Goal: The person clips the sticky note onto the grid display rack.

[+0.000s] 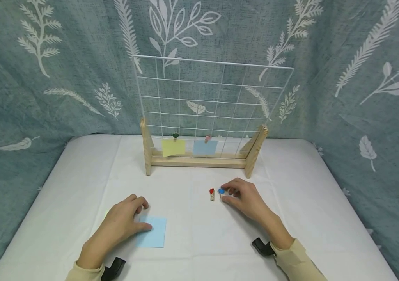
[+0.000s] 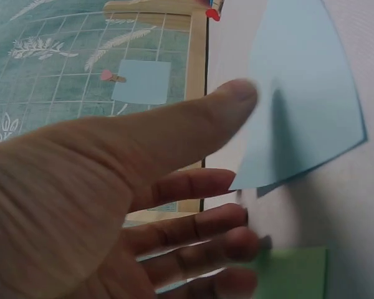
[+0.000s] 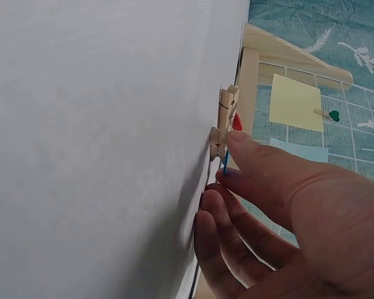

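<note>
My right hand [image 1: 245,197] is at a small wooden clothespin with a blue heart [image 1: 221,191], thumb and index finger at its two ends. Beside it lies another clothespin with a red heart [image 1: 211,194]; the right wrist view shows the red heart [image 3: 237,122] just past my thumb. Over on the left, my left hand [image 1: 120,222] hovers with spread, relaxed fingers at a light blue sticky note [image 1: 155,234]. Its thumb overlaps the note, and the index fingertip is right at one corner in the left wrist view. A green sticky note [image 2: 293,274] is mostly hidden under that hand.
A white wire grid [image 1: 217,102] stands in a wooden base [image 1: 199,161] at the back of the white table [image 1: 199,265]. A yellow note [image 1: 173,148] hangs on it by a green-heart clothespin [image 1: 175,136], a blue note [image 1: 205,147] by a pink-heart one. Patterned curtain [image 1: 80,70] behind.
</note>
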`<state>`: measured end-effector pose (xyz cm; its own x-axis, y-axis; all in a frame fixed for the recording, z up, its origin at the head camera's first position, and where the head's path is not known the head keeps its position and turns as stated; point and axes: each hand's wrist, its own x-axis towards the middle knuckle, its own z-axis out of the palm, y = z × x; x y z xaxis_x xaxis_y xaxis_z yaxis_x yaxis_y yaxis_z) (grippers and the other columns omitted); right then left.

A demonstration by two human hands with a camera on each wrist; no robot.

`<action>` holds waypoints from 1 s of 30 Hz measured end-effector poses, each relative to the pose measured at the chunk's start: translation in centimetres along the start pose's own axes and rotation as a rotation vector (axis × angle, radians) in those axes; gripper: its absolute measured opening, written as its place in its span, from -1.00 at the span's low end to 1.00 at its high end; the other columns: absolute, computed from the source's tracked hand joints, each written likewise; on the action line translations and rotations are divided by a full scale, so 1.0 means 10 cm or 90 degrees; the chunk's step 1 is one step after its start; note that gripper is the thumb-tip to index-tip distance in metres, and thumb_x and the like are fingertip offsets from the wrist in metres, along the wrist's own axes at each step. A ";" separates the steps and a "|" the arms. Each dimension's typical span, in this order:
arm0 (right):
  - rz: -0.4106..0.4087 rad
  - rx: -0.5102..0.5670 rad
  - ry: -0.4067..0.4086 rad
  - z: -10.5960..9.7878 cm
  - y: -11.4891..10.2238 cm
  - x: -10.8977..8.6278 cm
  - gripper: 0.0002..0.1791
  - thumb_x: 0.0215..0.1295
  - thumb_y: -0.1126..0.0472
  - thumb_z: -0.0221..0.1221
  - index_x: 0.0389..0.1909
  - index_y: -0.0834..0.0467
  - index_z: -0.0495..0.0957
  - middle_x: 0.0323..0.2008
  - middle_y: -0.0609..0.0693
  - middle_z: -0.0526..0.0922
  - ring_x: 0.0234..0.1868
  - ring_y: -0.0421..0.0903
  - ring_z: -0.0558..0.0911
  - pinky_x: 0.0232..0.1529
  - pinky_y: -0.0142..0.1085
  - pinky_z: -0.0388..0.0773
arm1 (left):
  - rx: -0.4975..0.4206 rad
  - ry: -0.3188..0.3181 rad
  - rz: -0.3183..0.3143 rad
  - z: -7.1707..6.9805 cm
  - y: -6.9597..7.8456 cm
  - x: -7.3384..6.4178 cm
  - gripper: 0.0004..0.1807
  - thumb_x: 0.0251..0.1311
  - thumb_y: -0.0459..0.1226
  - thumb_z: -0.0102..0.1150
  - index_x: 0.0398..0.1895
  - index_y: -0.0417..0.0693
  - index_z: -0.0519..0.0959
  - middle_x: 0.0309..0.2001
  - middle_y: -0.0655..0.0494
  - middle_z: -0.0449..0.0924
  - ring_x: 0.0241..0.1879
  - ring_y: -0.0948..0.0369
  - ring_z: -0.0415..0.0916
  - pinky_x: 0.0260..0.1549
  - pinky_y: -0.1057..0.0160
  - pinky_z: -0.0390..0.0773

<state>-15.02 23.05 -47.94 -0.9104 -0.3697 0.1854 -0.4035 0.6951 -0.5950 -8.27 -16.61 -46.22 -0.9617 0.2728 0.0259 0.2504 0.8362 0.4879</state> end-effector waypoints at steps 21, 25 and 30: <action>0.035 0.010 -0.003 0.01 -0.02 0.00 -0.71 0.19 0.25 0.53 -0.07 0.13 0.75 -0.23 -0.06 0.75 -0.24 -0.16 0.69 -0.13 -0.22 0.69 | -0.025 -0.047 0.001 0.00 -0.01 -0.04 -0.47 -0.21 -0.20 0.76 -0.23 0.08 0.55 -0.38 0.23 0.39 -0.42 0.28 0.28 -0.41 0.32 0.31; 0.040 0.012 -0.004 0.00 -0.01 0.00 -0.75 0.21 0.25 0.52 -0.11 0.12 0.75 -0.24 -0.08 0.75 -0.25 -0.19 0.68 -0.12 -0.22 0.70 | -0.026 -0.048 -0.003 0.01 -0.01 -0.03 -0.50 -0.19 -0.20 0.76 -0.28 0.08 0.56 -0.39 0.23 0.41 -0.41 0.28 0.30 -0.40 0.32 0.33; 0.044 0.020 0.004 0.01 -0.02 0.01 -0.80 0.21 0.25 0.52 -0.18 0.11 0.74 -0.27 -0.09 0.76 -0.27 -0.16 0.71 -0.14 -0.24 0.70 | -0.033 -0.047 -0.001 0.02 -0.01 -0.03 -0.55 -0.18 -0.22 0.75 -0.34 0.07 0.56 -0.41 0.23 0.40 -0.41 0.29 0.31 -0.38 0.32 0.34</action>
<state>-15.00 22.84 -47.89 -0.9368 -0.3171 0.1477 -0.3361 0.6993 -0.6309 -7.94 -16.70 -46.46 -0.9508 0.3074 -0.0384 0.2409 0.8116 0.5323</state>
